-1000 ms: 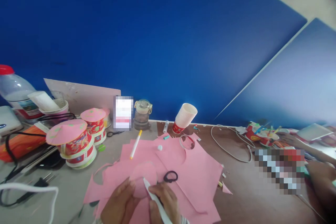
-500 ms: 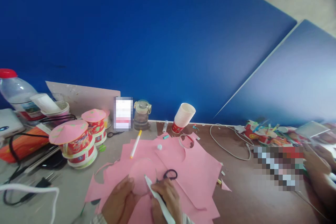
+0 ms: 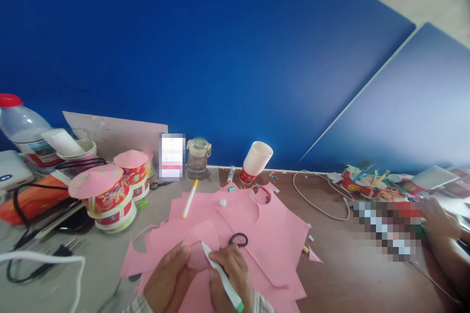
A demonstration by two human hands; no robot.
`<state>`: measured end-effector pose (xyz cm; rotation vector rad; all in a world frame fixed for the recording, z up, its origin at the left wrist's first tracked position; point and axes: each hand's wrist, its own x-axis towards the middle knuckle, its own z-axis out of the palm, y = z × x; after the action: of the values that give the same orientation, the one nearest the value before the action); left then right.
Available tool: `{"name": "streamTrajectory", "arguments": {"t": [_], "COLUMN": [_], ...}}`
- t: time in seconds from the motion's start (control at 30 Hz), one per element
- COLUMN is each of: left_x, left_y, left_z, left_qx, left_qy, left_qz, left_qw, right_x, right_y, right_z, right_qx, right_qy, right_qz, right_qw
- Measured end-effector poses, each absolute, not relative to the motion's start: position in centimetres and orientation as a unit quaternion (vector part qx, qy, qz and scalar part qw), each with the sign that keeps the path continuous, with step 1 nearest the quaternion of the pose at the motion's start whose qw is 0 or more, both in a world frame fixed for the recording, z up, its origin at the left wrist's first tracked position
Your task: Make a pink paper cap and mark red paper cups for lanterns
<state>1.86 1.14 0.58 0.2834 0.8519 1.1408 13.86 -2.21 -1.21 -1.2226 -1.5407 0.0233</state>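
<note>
My left hand is closed on the edge of a round pink paper piece, thumb on top. In my right hand is a white marker with a green end, its tip at the paper piece. Both hands are over a spread of pink paper sheets. The black handle of a pair of scissors shows just beyond my right hand; its blades are mostly hidden. A white marker with yellow ends lies on the sheets beyond my left hand.
Cup models with pink cone roofs stand at left, near a plug. A lidded jar and stacked paper cups line the blue partition. At right, another person's hand is near cluttered cups.
The round paper piece has tilted, so it looks flatter and partly folded toward me. The marker has swung slightly, showing its green end. The other person's hand has shifted a little left.
</note>
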Motion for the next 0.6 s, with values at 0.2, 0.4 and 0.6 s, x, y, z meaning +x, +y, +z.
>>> {"name": "streamTrajectory", "arguments": {"t": [0.2, 0.4, 0.6], "left_x": [1.68, 1.73, 1.89], "left_y": [0.99, 1.11, 1.33], "left_z": [0.00, -0.08, 0.74], "left_qx": [0.144, 0.131, 0.092], "left_qy": [0.397, 0.398, 0.375], "left_qz": [0.517, 0.528, 0.537], "left_qw": [0.744, 0.739, 0.750], "right_x": [13.69, 14.00, 14.64], "right_y": [-2.26, -2.49, -2.77], "right_z": [-1.12, -0.53, -0.87], "right_qx": [-0.530, -0.538, -0.537], "right_qy": [-0.640, -0.612, -0.612], "right_qz": [0.011, 0.004, -0.021], "right_qw": [0.556, 0.579, 0.581]}}
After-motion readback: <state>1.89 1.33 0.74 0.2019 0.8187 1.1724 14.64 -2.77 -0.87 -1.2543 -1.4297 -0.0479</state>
